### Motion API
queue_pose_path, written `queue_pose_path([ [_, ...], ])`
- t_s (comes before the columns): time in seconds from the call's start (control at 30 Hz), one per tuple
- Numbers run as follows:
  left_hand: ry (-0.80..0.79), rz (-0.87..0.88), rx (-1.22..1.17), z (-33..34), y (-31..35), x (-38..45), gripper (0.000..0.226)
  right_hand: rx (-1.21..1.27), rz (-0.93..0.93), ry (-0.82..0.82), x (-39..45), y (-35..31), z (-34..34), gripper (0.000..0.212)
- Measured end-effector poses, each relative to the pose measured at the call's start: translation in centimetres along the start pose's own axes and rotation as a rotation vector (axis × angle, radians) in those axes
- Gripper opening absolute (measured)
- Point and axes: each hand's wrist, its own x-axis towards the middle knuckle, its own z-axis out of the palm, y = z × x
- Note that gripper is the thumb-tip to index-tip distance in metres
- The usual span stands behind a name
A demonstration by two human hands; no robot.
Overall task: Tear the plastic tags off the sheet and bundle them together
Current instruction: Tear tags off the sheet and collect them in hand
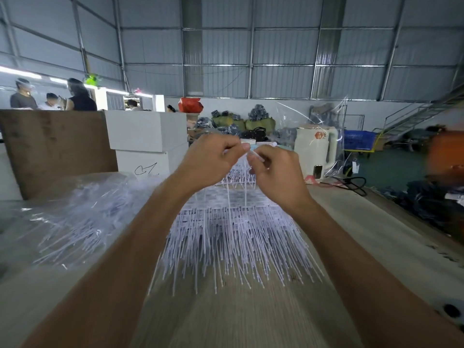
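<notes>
From the head camera, your left hand (pixel 211 159) and right hand (pixel 273 172) are raised above the middle of the pale wooden bench (pixel 251 317), fingertips meeting, each pinching the top of the white plastic tag sheet (pixel 241 177), probably so that a short stretch is taut enough to tear. Below your wrists the sheet's thin white plastic tags (pixel 233 244) fan down and spread over the bench toward its near edge, hanging free so strands can separate. Toward the bench's left edge lies a clear plastic bag of loose tags (pixel 75 222), kept within reach, likely for bundling.
</notes>
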Motion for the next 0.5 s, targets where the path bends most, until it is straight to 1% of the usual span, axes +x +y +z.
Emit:
queue_pose_path([
  [0.07,0.022,0.089,0.206,-0.2,0.1,0.0,0.041,0.018,0.088,-0.042,0.3,-0.3,-0.6,0.03],
  [0.2,0.015,0.176,0.311,-0.1,0.5,0.0,0.039,-0.017,0.193,-0.047,0.5,-0.7,-1.0,0.031],
  [0.27,-0.03,0.217,0.356,-0.3,0.9,-0.1,0.041,0.045,0.28,-0.089,0.4,-0.5,-0.5,0.028],
  [0.3,-0.054,0.236,0.29,-0.6,1.5,-0.1,0.041,0.13,0.374,-0.085,0.5,0.2,-0.3,0.025],
  [0.33,-0.066,0.254,0.168,-1.0,2.3,-0.2,0.041,0.246,0.501,-0.062,0.6,1.1,-0.5,0.023],
  [0.37,-0.049,0.269,0.032,-1.4,3.2,-0.1,0.04,0.38,0.627,-0.021,0.6,2.0,-1.0,0.023],
  [0.4,-0.015,0.275,-0.068,-1.8,4.1,0.0,0.039,0.51,0.71,0.018,0.5,2.9,-1.7,0.023],
  [0.43,0.014,0.264,-0.121,-2.0,4.7,0.2,0.039,0.614,0.737,0.033,0.4,3.6,-2.3,0.025],
  [0.47,0.017,0.251,-0.125,-2.2,5.0,0.3,0.037,0.693,0.719,0.025,0.3,4.0,-2.8,0.025],
  [0.5,-0.017,0.235,-0.092,-2.1,5.0,0.4,0.034,0.741,0.671,0.0,0.3,4.1,-3.1,0.024],
])
